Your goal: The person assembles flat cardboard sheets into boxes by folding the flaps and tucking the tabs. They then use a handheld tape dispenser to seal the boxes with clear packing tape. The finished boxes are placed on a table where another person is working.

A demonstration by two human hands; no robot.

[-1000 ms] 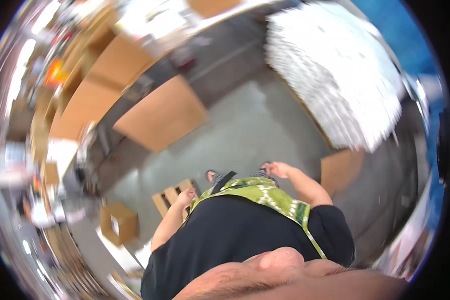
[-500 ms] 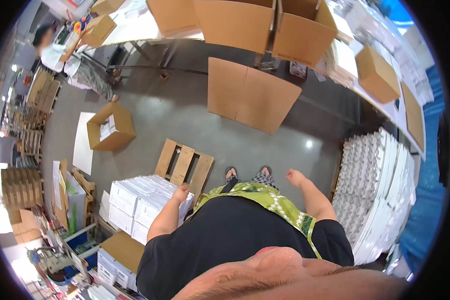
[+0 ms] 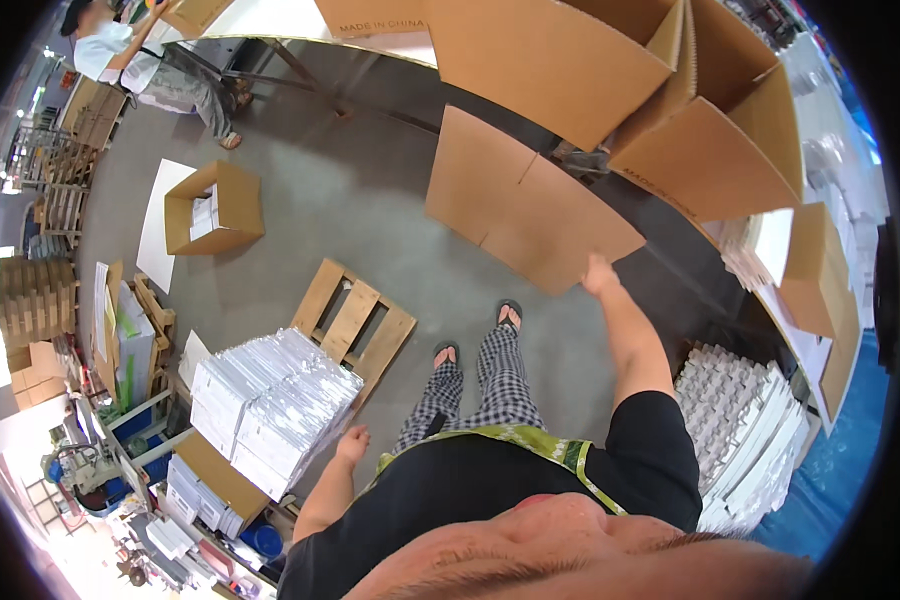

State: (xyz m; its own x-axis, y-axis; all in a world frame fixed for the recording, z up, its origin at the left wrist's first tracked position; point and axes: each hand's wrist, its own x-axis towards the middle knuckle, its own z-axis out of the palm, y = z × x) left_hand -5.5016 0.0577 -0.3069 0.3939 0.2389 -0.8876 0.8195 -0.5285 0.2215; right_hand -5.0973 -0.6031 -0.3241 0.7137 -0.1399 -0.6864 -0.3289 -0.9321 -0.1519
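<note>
My left hand (image 3: 352, 445) is closed into a loose fist with nothing in it, beside the stack of white, plastic-wrapped bundles (image 3: 270, 395). My right hand (image 3: 598, 273) reaches forward, its fingers curled, in front of the lower edge of a large flat cardboard sheet (image 3: 520, 200). Whether the hand touches that sheet I cannot tell. The sheet lies in front of the long table, with a slit at its upper edge and another at its lower edge. Beyond it, large open cardboard boxes (image 3: 550, 70) stand on the table.
A wooden pallet (image 3: 355, 320) lies ahead of the bundles. On the floor to the left is an open carton (image 3: 235, 215) with white packs inside. White stacked pieces (image 3: 735, 430) rise at my right. A co-worker (image 3: 150, 75) stands at the far left by the table.
I have stepped forward and turned somewhat right, so the table and boxes appear nearer. My right arm has stretched out toward the cardboard sheet; my left hand has drawn back beside my body.
</note>
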